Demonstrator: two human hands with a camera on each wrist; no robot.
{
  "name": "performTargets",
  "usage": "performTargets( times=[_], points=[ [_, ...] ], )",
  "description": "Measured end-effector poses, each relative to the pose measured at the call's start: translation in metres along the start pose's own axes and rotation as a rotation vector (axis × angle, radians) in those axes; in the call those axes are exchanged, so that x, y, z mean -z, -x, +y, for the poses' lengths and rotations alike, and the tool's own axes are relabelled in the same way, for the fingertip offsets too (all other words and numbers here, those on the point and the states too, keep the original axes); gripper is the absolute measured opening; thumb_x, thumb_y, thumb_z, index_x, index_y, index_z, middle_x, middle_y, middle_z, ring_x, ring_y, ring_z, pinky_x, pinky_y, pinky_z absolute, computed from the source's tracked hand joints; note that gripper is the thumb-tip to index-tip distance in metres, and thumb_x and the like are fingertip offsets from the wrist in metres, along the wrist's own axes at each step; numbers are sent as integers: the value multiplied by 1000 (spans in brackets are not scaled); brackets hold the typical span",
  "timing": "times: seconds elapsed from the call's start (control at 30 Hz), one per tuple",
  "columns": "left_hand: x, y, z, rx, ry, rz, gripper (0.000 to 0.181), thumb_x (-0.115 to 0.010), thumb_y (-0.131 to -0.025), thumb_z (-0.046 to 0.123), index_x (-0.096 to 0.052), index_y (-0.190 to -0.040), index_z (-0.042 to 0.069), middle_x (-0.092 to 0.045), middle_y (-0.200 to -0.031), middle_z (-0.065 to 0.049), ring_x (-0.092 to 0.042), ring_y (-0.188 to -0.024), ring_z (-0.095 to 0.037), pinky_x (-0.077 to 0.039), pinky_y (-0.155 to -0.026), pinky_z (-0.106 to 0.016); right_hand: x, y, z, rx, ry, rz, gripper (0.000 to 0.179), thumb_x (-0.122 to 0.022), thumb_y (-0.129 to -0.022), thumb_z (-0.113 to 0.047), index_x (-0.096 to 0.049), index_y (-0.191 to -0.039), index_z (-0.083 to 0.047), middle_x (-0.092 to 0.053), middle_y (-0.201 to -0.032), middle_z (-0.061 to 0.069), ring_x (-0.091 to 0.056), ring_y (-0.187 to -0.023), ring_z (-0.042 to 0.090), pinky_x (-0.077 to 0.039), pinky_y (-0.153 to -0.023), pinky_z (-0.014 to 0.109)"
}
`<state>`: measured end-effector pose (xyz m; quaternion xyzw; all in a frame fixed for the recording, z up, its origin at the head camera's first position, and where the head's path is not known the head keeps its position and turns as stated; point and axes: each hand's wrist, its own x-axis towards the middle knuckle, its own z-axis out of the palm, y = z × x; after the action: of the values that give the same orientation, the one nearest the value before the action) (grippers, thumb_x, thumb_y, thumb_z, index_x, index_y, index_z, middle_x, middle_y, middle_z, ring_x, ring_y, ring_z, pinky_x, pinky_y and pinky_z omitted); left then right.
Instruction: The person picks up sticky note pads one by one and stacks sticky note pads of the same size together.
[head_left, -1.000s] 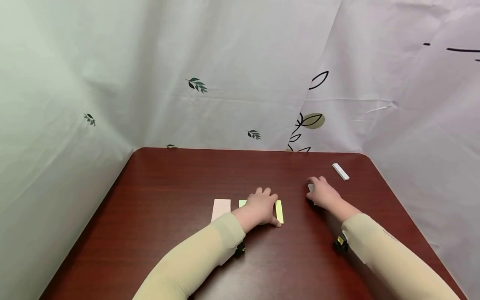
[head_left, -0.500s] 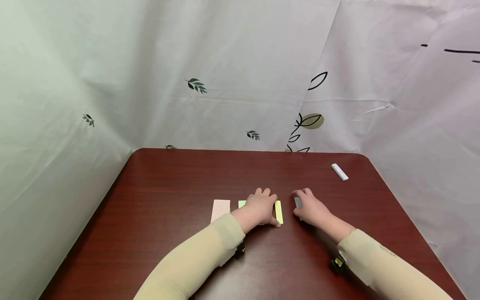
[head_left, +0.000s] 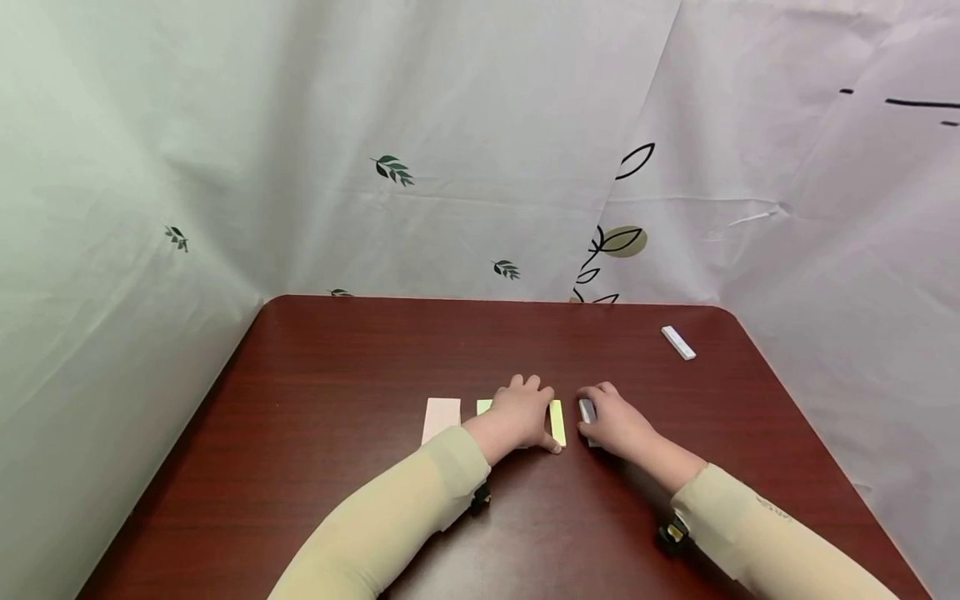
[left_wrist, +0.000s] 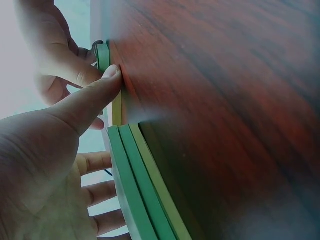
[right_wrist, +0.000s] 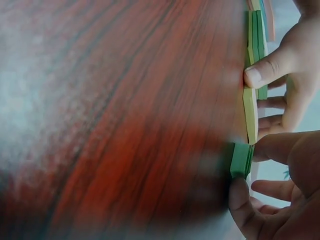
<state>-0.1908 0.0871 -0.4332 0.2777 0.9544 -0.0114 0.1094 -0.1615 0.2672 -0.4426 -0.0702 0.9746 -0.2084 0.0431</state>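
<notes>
My left hand (head_left: 517,412) spans a narrow yellow block (head_left: 557,423), thumb at its near end and a finger at its far end. Beneath that palm, mostly hidden, lies a pale green block (head_left: 484,407); the left wrist view shows its layered green edge (left_wrist: 132,180). My right hand (head_left: 618,421) pinches a small grey block (head_left: 587,411) by its ends, a short gap to the right of the yellow one. This block looks green (right_wrist: 240,159) in the right wrist view, low against the wood. Left of the left hand lies a flat pink block (head_left: 442,418).
A thin white block (head_left: 678,342) lies at the back right of the dark red wooden table (head_left: 360,350). Pale patterned curtains (head_left: 450,150) hang behind the table and along both sides.
My right hand has slid left and nearer to me with the grey block, coming close to the yellow block. My left hand has stayed in place.
</notes>
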Motion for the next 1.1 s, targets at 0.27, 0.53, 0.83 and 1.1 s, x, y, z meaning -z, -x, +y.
performTargets(
  times=[0.27, 0.53, 0.83, 1.1],
  points=[
    [3, 2, 1, 8, 12, -11, 90, -73, -71, 73, -50, -144, 23, -46, -141, -4, -45, -122, -28, -49, -87, -43, 4, -1, -2, -51, 41, 5, 47, -77, -83, -23, -59, -121, -1, -54, -113, 19, -58, -77, 23, -50, -69, 42],
    [6, 2, 2, 23, 4, -28, 93, -73, -71, 73, -48, -145, 23, -46, -140, -4, -44, -124, -28, -49, -88, -43, 16, -12, -9, -135, 102, -115, 44, -78, -84, -33, -54, -105, -3, -59, -81, 5, -55, -67, 20, -46, -62, 38],
    [5, 2, 3, 21, 9, -24, 92, -75, -69, 72, -50, -143, 23, -47, -137, -3, -45, -120, -27, -50, -85, -42, 13, -21, -4, -168, 69, -203, 44, -79, -84, -28, -51, -107, -2, -59, -81, 7, -58, -62, 19, -47, -57, 34],
    [7, 2, 2, 20, 10, -24, 90, -75, -69, 72, -50, -142, 24, -47, -136, -3, -45, -119, -26, -50, -84, -41, 14, -22, -5, -205, -43, -244, 39, -74, -87, -18, -51, -114, -1, -57, -84, 11, -60, -51, 21, -50, -46, 33]
  ],
)
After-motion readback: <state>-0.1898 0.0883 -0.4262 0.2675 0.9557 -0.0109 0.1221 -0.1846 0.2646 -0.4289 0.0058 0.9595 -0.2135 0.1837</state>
